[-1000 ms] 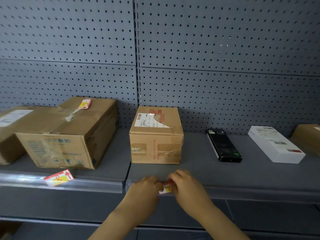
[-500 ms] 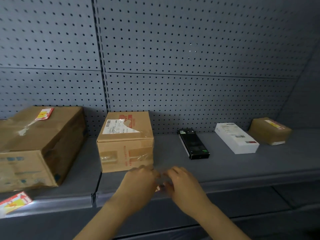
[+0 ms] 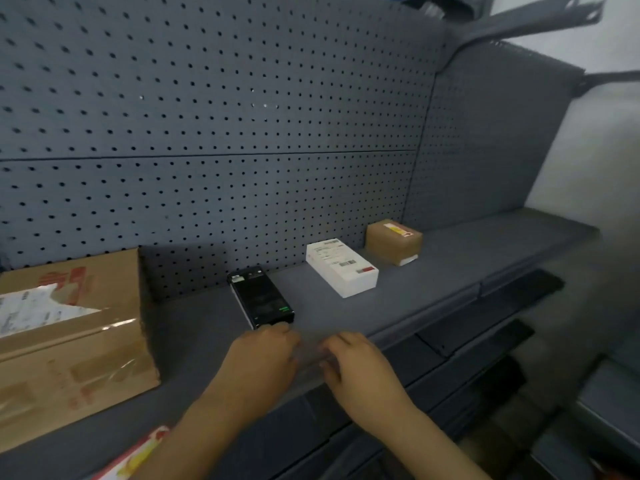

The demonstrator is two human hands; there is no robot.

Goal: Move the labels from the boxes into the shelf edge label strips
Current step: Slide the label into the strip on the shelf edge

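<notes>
My left hand [image 3: 263,362] and my right hand [image 3: 360,367] hover side by side over the shelf edge label strip [image 3: 420,325], just in front of a black box [image 3: 261,297]. Nothing shows in either hand; the area between them is blurred. A red and yellow label [image 3: 142,453] sits at the shelf edge at the bottom left, below the cardboard box [image 3: 72,341]. A white box [image 3: 341,268] lies further right. Behind it a small brown box [image 3: 393,242] carries a yellow and red label [image 3: 400,232] on its top.
A grey pegboard wall [image 3: 225,133] backs the shelf [image 3: 467,251]. Dark lower shelves [image 3: 485,327] step down on the right. Metal brackets [image 3: 526,22] stick out at the top right.
The view has swung to the right. Both hands left the label in front of the cardboard box and moved right along the shelf edge to the black box.
</notes>
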